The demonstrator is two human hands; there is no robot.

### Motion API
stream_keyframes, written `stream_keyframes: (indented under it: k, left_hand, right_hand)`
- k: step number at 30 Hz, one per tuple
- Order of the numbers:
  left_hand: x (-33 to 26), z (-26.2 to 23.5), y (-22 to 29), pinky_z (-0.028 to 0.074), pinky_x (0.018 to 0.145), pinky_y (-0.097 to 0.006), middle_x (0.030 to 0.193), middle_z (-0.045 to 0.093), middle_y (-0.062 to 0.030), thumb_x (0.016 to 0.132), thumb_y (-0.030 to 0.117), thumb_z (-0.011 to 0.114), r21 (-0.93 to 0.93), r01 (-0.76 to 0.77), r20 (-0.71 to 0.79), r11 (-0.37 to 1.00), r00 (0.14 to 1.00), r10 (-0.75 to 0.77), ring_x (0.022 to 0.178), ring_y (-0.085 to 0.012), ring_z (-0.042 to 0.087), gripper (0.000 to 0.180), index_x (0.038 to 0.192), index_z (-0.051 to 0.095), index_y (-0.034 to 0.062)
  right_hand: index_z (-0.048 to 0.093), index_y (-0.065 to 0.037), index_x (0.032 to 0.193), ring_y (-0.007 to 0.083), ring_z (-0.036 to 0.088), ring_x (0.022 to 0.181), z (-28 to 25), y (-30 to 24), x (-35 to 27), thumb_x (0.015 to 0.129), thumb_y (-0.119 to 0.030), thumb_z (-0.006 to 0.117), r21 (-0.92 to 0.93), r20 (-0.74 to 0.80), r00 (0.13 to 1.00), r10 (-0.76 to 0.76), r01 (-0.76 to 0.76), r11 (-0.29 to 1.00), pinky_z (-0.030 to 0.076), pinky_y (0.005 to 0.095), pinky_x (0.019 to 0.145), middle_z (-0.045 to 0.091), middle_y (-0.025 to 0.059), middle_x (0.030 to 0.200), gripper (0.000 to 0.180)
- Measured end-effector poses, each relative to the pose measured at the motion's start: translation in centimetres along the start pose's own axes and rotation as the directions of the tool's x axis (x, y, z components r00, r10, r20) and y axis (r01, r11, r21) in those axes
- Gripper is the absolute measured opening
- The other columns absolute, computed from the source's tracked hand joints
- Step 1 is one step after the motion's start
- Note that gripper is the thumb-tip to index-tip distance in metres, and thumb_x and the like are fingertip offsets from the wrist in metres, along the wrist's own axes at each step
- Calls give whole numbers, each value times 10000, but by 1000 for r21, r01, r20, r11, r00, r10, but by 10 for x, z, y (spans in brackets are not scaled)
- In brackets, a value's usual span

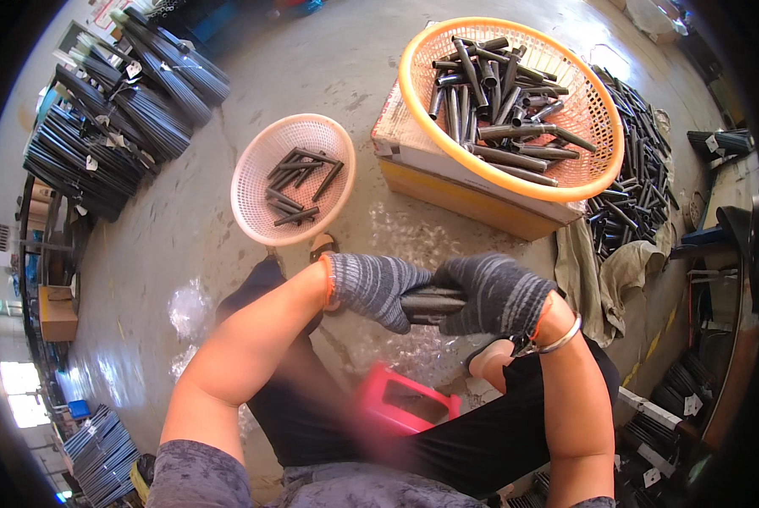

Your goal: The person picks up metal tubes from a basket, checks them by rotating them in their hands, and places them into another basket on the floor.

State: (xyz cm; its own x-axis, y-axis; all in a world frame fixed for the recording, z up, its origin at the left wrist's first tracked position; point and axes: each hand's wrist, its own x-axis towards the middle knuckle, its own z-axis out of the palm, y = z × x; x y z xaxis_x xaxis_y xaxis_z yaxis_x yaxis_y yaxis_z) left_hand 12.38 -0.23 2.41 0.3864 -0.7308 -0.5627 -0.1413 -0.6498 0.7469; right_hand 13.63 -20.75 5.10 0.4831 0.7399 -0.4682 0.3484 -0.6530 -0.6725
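Together, left hand (372, 286) and right hand (502, 296) grip dark tubes (433, 303)

Both gloved hands are closed around the tubes, which show between them at the dial's centre. At one o'clock, an orange-rimmed basket (593, 112) of similar tubes rests on a cardboard box (472, 201); at ten, a pale basket (251, 179) holds fewer. A pink stool (386, 415) is at six.
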Motion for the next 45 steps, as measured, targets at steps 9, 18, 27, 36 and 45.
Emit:
stream_keyframes:
  k: [9,18,27,36,45]
  left_hand:
    - [-8,-20,8,492,753,-271,923,613,-32,701,54,754,-608,-228,-410,761,911,-54,839,-112,581,507,1157,534,44]
    - [-7,-16,19,487,808,-284,938,626,-35,711,31,745,-707,-273,-377,652,926,-21,897,-120,584,472,1140,551,38]
    - [-12,-8,14,479,821,-282,916,646,-32,695,53,773,-649,-169,-234,742,972,17,915,-119,591,405,1056,594,20]
    - [-9,-3,7,485,811,-283,973,617,-45,699,37,750,-558,-191,-208,808,974,86,914,-136,589,506,1157,534,23]
    - [-7,-3,12,485,831,-300,1014,634,-80,694,53,767,-719,-162,-154,676,985,73,942,-152,594,544,1183,529,27]
  right_hand:
    - [311,-139,1368,172,543,858,-9,37,-9,496,-176,895,430,-751,639,165,284,857,512,317,747,532,89,1003,1050]
    - [328,-85,1334,128,598,797,6,5,27,661,48,738,692,-712,662,233,606,392,526,269,736,598,47,957,799]
    - [475,-98,1285,55,535,832,-16,2,11,705,85,677,583,-766,636,89,630,513,478,210,735,591,9,939,641]
    - [531,-76,1234,88,519,767,-27,-4,0,664,-6,727,273,-740,642,-199,558,784,473,232,724,561,-1,871,607]
    - [627,-15,1068,164,614,758,-23,-6,12,782,11,604,94,-905,395,-156,545,833,498,291,717,651,110,863,288]
